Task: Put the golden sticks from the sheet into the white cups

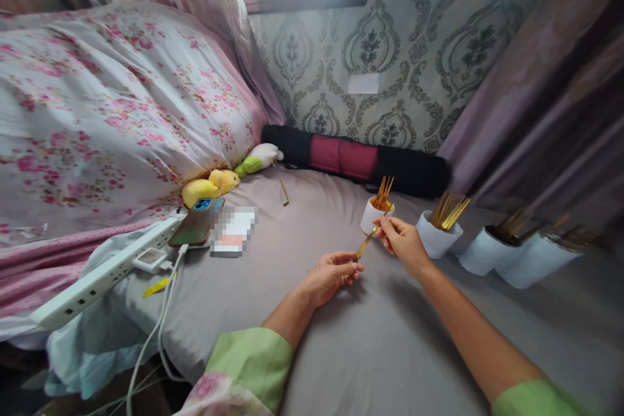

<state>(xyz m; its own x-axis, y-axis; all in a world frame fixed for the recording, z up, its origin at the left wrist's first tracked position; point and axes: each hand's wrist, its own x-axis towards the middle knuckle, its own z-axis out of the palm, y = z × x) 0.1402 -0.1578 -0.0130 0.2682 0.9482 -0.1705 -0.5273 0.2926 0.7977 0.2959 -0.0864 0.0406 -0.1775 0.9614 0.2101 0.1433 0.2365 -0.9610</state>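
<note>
My left hand (333, 275) and my right hand (402, 240) both pinch one thin golden-brown stick (366, 244), the left at its lower end, the right at its upper end. They hover over a grey sheet (312, 325). Just behind the right hand stands a white cup (371, 216) with several like sticks upright in it. To its right stand a second white cup (435, 234), also with sticks, and two more cups (511, 250) that are blurred.
One loose stick (284, 192) lies on the sheet farther back. A phone (196, 224), a white power strip (104, 271) with cables and plush toys (210, 186) lie at the left by a floral quilt (107, 104). A black-and-red roll (355, 159) lies against the wall.
</note>
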